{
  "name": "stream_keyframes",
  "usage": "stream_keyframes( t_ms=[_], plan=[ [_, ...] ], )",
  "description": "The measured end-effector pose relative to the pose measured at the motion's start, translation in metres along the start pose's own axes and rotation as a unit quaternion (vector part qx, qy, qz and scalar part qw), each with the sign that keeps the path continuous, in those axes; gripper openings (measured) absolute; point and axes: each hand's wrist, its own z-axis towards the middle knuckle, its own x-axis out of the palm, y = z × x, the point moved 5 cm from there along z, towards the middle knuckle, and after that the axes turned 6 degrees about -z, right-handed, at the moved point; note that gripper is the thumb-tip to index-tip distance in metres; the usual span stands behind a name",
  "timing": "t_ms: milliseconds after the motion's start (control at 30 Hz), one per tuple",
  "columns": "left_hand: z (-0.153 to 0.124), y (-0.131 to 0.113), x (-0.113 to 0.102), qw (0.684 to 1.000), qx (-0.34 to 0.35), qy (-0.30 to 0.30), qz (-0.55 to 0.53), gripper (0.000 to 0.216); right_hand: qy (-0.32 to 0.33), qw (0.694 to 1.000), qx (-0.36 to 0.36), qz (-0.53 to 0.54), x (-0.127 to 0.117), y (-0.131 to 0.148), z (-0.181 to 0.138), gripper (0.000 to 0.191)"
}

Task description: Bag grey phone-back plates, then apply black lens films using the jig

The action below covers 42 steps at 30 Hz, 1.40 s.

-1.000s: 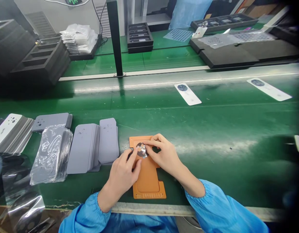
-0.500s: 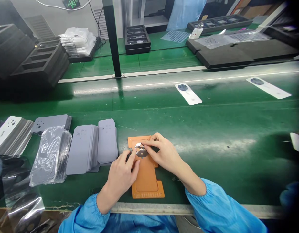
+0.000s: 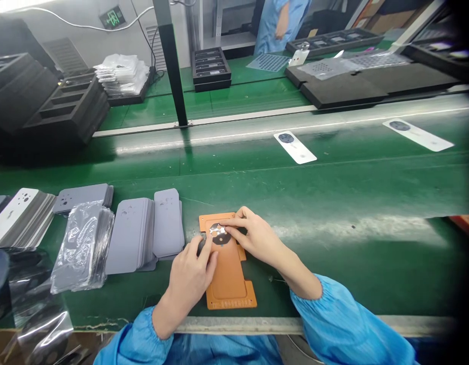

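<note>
An orange jig plate (image 3: pixel 227 279) lies on the green belt near the front edge. A small dark round disc with shiny spots (image 3: pixel 219 234) sits in the jig's upper recess. My left hand (image 3: pixel 190 276) rests on the jig's left side, its fingertips pressed against the disc's lower left rim. My right hand (image 3: pixel 253 237) comes in from the right, thumb and forefinger pinched on the disc's upper right edge. Both arms wear blue sleeves.
Stacks of grey cards (image 3: pixel 169 223) and a clear bag of them (image 3: pixel 82 246) lie left of the jig. Two white cards (image 3: pixel 295 147) (image 3: pixel 417 134) lie farther out on the belt. Black foam trays (image 3: pixel 67 101) stand at the back left; a person in blue (image 3: pixel 280 23) stands behind.
My hands and the disc stay in place on the jig, with only small finger shifts. The view has tilted up slightly, and the blurred shape at the right edge is gone.
</note>
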Motion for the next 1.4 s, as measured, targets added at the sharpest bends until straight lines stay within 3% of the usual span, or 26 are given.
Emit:
stream_keyframes(
  t_ms=[300, 400, 600, 733, 867, 1033, 1100, 1233, 1333, 1400],
  plan=[
    [-0.004, -0.006, -0.001, 0.999, 0.005, -0.033, -0.008, 0.029, 0.022, 0.997, -0.013, 0.07, -0.004, -0.013, 0.003, 0.03],
    [-0.005, -0.012, 0.002, 1.0, 0.019, -0.016, -0.019, 0.036, 0.013, 0.997, -0.015, 0.08, -0.004, -0.013, 0.003, 0.032],
    [-0.009, -0.015, 0.0, 0.998, 0.01, -0.009, -0.062, 0.03, 0.017, 0.997, -0.008, 0.077, -0.002, -0.013, 0.002, 0.04],
    [-0.01, 0.003, -0.016, 0.997, -0.029, -0.034, -0.06, 0.028, 0.03, 0.996, -0.007, 0.081, -0.003, -0.014, 0.001, 0.042],
    [-0.018, 0.029, -0.024, 0.994, -0.103, -0.029, 0.035, 0.055, 0.018, 0.997, -0.002, 0.079, -0.006, -0.012, 0.0, 0.043],
    [-0.036, 0.031, -0.02, 0.995, -0.085, 0.002, 0.047, 0.054, -0.015, 0.994, 0.019, 0.106, -0.008, -0.011, -0.001, 0.035],
    [-0.039, 0.028, -0.024, 0.997, -0.07, -0.025, 0.028, 0.054, -0.027, 0.993, 0.024, 0.112, -0.009, -0.012, -0.001, 0.034],
    [-0.037, 0.024, -0.042, 0.99, -0.036, -0.136, -0.026, 0.054, -0.054, 0.982, 0.062, 0.168, -0.009, -0.011, -0.002, 0.031],
    [-0.035, 0.016, -0.057, 0.976, 0.003, -0.205, -0.067, 0.056, -0.037, 0.951, 0.097, 0.291, -0.002, -0.004, -0.002, 0.039],
    [-0.034, 0.003, -0.062, 0.975, 0.038, -0.204, -0.08, 0.051, -0.008, 0.915, 0.103, 0.39, 0.004, 0.005, -0.003, 0.055]
  ],
)
